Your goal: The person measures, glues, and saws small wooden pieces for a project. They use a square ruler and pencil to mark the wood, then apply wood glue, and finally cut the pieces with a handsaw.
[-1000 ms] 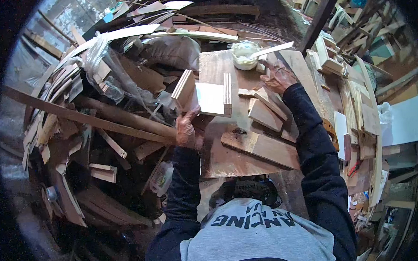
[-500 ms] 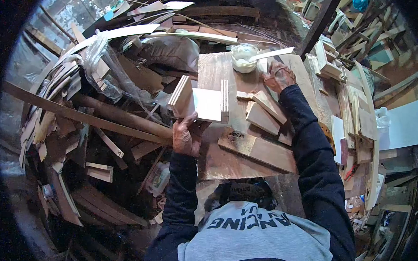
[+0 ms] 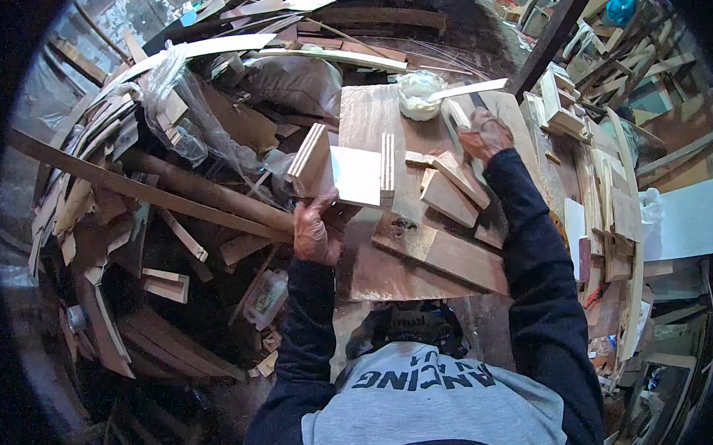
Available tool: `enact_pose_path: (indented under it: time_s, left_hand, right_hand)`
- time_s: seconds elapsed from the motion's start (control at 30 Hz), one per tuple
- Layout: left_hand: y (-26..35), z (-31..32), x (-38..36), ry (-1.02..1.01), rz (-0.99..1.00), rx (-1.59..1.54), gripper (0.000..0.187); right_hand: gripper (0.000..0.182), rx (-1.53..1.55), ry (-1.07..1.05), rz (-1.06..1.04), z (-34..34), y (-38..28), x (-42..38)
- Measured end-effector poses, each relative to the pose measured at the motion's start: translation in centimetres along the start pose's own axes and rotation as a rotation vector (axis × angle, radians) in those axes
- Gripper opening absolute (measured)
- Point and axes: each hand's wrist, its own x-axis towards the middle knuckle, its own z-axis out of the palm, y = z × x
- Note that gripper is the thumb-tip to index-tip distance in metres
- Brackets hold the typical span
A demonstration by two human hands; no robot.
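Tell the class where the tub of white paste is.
In the head view, the tub stands near the far edge of the board, ahead and left of the right hand.

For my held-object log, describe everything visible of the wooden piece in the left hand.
The wooden piece is a flat panel, bright white on its visible face, between two side pieces with plywood-like layered edges. The left hand grips its near left corner, holding it up, partly over the bench. Its underside is hidden.
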Motion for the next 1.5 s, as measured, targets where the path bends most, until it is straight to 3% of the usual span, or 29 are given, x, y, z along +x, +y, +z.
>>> enact_pose_path:
  time_s: [0.1,0.13,0.23,0.27,0.33,0.4,0.5,0.87,1.5]
  left_hand:
    - [-0.3,-0.8,0.5,-0.009,-0.011,0.019,0.026]
    - [-0.2,-0.6,0.4,-0.018,-0.016,0.009,0.025]
    - [0.3,0.4,0.0,-0.037,-0.008,0.009,0.023]
    - [0.3,0.6,-0.1,-0.038,-0.002,0.013,0.022]
    - [0.1,0.4,-0.2,-0.043,0.0,0.021,0.021]
    - [0.1,0.4,-0.3,-0.053,-0.008,0.015,0.021]
    - [0.1,0.4,-0.5,-0.087,-0.018,0.007,0.021]
    - [0.5,1.2,-1.0,-0.199,-0.056,0.022,0.045]
    - [0.1,1.5,-1.1,-0.274,-0.07,0.114,0.047]
  right_hand:
    - [0.034,0.291,0.117,-0.099,2.5,5.0,-0.7]
    - [0.033,0.201,0.06,-0.073,2.8,6.2,-0.2]
    - [0.034,0.132,0.152,-0.032,2.9,7.0,-1.0]
    - [0.036,0.076,0.183,-0.14,2.5,7.0,-1.5]
    - [0.035,0.332,0.215,-0.233,2.2,6.7,-2.4]
    - [0.033,0.634,-0.041,0.051,-1.0,4.2,-4.5]
    - [0.029,1.05,-0.114,0.161,-3.0,1.4,-7.7]
    - [0.029,1.142,-0.188,0.042,-4.7,-6.0,-11.2]
    - [0.028,1.192,-0.344,-0.045,-1.7,-5.2,-9.2]
